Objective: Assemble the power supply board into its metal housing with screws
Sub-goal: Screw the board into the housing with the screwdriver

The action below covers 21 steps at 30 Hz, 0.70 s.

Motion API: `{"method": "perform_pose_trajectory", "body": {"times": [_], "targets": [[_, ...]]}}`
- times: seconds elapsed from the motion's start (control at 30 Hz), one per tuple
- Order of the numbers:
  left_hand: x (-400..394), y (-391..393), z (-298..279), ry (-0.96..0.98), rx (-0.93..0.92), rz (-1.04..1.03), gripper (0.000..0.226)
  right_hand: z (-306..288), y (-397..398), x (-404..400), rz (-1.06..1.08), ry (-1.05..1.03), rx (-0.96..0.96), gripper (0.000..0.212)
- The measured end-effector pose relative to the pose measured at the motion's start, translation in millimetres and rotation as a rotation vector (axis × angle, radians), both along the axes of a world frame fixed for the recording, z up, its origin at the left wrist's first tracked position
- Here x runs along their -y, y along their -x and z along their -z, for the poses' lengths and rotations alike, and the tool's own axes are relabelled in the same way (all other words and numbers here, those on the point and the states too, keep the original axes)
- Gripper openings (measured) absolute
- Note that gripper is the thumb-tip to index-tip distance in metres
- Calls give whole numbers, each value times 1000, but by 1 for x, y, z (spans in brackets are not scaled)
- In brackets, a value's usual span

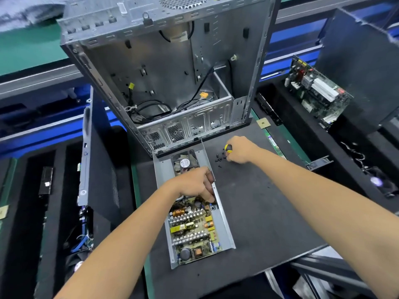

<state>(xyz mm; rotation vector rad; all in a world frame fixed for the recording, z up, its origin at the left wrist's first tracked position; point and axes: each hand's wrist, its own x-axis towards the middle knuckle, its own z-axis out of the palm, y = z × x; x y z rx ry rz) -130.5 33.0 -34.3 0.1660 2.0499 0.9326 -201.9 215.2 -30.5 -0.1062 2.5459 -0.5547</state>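
Power supply board [195, 229] is sitting inside its metal housing [224, 221] at 6 o'clock of centre on the black mat [259, 212]. Left hand [194, 184] is reaching in, fingers curled onto the board. Right hand [239, 152], at 1 o'clock of the housing, is gripping a yellow-handled screwdriver [228, 148] beside loose black screws [220, 157].

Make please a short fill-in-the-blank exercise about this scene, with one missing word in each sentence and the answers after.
1. The left hand reaches into the metal housing that holds the power supply ____.
2. The right hand holds a screwdriver with a ____ and black handle.
3. The loose black screws lie on the mat beside the ____ hand.

Answers: board; yellow; right
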Motion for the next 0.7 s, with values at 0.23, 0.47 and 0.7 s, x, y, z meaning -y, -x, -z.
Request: {"method": "perform_pose_trajectory", "body": {"times": [0.23, 0.47, 0.7], "targets": [[0, -4, -4, -20, -9, -79, 38, 0, -8, 7, -69, 16, 30, 10], [-8, -16, -8, 2, -89, -87, 34, -3, -20, 5, -102, -23, 55, 17], [-6, -28, -12, 79, -103, 46, 55, -4, -37, 8, -102, 35, 177, 17]]}}
